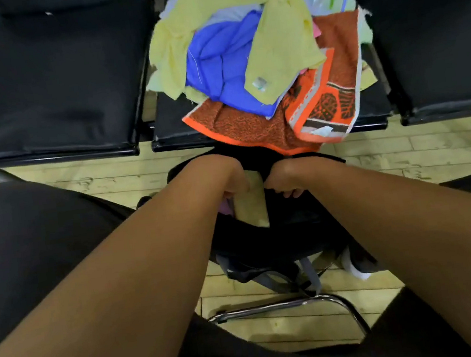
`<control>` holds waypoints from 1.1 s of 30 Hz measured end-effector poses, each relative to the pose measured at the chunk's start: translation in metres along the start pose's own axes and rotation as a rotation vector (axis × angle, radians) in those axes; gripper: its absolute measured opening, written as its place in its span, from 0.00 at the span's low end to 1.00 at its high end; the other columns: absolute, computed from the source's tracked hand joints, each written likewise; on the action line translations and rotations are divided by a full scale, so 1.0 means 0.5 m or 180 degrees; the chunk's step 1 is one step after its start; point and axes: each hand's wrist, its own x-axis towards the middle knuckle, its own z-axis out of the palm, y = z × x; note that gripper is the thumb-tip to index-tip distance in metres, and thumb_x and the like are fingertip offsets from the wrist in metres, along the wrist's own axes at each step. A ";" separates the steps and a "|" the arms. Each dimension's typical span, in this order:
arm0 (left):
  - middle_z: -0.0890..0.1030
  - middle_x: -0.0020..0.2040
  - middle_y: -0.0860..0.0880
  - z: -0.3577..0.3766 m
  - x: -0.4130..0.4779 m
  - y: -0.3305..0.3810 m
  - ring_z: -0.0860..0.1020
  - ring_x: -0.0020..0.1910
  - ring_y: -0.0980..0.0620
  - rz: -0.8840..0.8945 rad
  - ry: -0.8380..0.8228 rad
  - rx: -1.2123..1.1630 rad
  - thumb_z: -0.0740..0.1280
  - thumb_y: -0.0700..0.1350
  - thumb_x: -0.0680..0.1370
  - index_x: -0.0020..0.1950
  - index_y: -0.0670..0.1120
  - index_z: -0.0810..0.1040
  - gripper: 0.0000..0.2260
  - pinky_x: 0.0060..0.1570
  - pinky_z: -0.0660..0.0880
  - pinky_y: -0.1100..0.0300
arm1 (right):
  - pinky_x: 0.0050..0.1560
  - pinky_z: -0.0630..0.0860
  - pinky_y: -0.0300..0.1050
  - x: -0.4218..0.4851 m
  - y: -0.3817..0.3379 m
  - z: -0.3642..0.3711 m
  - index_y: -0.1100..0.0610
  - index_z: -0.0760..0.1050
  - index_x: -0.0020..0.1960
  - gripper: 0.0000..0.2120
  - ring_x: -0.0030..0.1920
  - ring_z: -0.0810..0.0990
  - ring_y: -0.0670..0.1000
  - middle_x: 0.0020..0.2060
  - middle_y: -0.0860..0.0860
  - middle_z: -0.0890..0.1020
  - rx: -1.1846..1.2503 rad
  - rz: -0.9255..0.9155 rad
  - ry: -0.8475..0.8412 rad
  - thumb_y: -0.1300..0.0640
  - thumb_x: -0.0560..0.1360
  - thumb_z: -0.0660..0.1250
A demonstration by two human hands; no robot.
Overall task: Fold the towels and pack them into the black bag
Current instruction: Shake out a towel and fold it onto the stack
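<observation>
The black bag (279, 232) stood on the floor between the knees, hemmed in by the middle chair (369, 116) ahead and a chrome frame (273, 306) behind. The left hand (228, 179) gripped a folded yellow towel (251, 209) half inside the bag's mouth. Just beside it, the right hand (285, 181) curled round the rim. Loose towels (241, 44) lay heaped on the chair — their tags (259, 83) unreadable.

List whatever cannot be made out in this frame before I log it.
Head view:
1. Inside of the black bag: dark, and covered by the left hand, the right hand and the folded towel; packed towels cannot be counted.
2. Purple item beside the folded towel: mostly behind the left forearm; unidentifiable.
3. Pile on the chair: lower towels buried under the yellow towel and blue towel; far end cut by the top edge.
</observation>
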 end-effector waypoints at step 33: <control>0.71 0.69 0.50 -0.209 0.020 0.096 0.76 0.66 0.42 0.1192 0.1948 0.0723 0.68 0.36 0.80 0.74 0.53 0.72 0.25 0.54 0.81 0.41 | 0.62 0.82 0.61 -0.261 -0.181 -0.350 0.60 0.78 0.67 0.13 0.60 0.86 0.57 0.62 0.54 0.86 0.0270 -0.0198 0.1028 0.60 0.86 0.60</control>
